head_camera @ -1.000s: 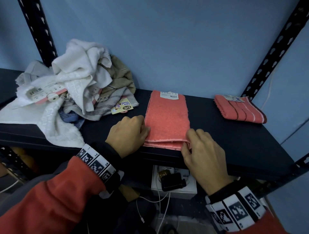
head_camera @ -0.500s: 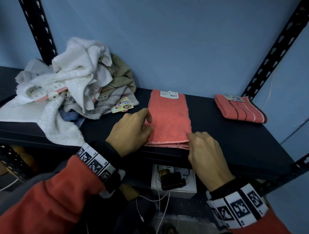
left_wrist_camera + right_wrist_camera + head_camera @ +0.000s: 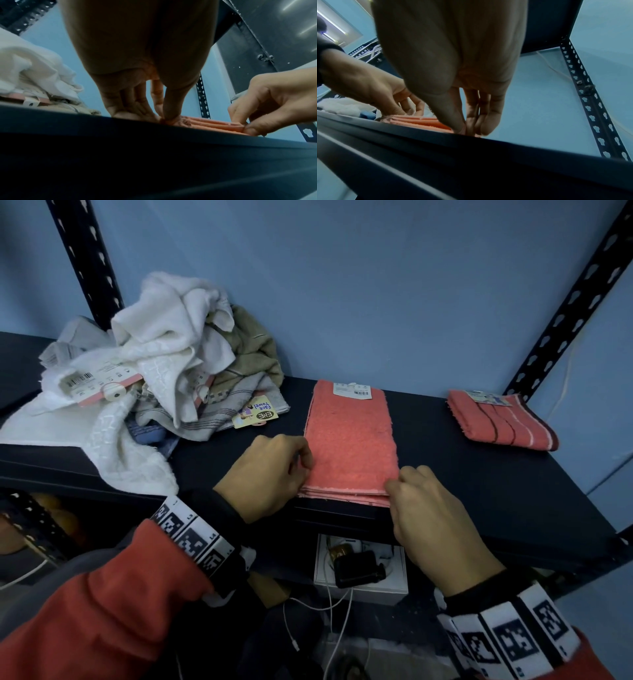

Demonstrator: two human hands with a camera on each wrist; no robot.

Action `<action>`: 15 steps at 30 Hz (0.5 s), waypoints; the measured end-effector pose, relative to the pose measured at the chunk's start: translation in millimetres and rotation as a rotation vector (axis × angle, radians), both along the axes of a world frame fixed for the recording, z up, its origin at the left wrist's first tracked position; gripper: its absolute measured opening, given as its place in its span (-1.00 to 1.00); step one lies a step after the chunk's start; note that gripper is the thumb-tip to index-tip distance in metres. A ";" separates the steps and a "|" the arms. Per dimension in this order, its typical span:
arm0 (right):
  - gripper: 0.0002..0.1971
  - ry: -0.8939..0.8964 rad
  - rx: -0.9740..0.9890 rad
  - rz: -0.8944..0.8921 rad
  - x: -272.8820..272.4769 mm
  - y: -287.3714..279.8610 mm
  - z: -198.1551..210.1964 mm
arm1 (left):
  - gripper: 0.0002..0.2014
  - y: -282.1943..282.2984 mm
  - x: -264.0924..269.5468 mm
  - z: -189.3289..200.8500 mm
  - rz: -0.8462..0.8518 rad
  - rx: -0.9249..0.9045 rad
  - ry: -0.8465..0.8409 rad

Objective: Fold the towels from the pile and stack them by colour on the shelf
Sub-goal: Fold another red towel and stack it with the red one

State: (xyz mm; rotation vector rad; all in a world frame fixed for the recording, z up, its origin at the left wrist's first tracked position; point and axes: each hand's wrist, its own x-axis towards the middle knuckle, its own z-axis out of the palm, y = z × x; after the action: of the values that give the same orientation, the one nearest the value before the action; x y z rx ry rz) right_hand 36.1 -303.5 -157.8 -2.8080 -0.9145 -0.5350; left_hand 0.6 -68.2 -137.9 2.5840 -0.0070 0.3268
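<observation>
A coral towel (image 3: 351,440), folded into a long strip with a white label at its far end, lies in the middle of the dark shelf (image 3: 513,481). My left hand (image 3: 301,470) pinches its near left corner, thumb against fingers (image 3: 169,117). My right hand (image 3: 394,486) pinches the near right corner (image 3: 465,128); its layered near edge (image 3: 214,124) shows between both hands. A second coral towel (image 3: 500,421) with dark and pale stripes lies folded at the far right. The unfolded pile (image 3: 154,374) of white, beige and grey towels sits at the left.
Black perforated uprights (image 3: 575,299) stand at the shelf's back corners against the blue wall. A yellow tag (image 3: 260,416) lies beside the pile. Below the shelf sit a white box (image 3: 363,571) with a black device and white cables.
Both hands have shifted slightly along the towel's near edge and now pinch its two near corners; the left thumb, raised half a second ago, is back down.
</observation>
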 end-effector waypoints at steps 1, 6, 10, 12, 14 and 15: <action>-0.66 0.011 -0.019 0.015 -0.5 -0.3 0.6 | -0.94 0.4 -1.2 -1.1 0.009 -0.006 -0.016; -0.72 0.075 -0.038 0.037 -1.9 -3.6 6.5 | -0.67 4.8 -7.9 -9.2 -0.056 0.074 -0.043; -0.86 0.224 -0.068 0.099 -4.5 -15.3 20.8 | -0.28 4.2 -23.2 -7.0 -0.147 0.284 0.048; -0.68 0.305 -0.070 0.097 -4.3 -22.4 26.9 | -0.36 4.1 -24.1 -7.6 -0.173 0.350 0.049; -0.53 0.386 -0.045 0.116 -4.1 -25.6 30.4 | -0.52 5.8 -21.5 -8.9 -0.216 0.351 -0.009; -0.52 0.407 -0.034 0.131 -3.0 -26.0 29.2 | -0.59 6.8 -20.0 -8.5 -0.248 0.323 -0.045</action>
State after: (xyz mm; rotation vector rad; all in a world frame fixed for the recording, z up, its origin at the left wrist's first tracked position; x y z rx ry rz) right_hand 33.1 -329.5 -128.5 -2.7066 -1.0097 0.0715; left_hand -19.4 -61.4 -146.4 2.8504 -0.4256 0.3121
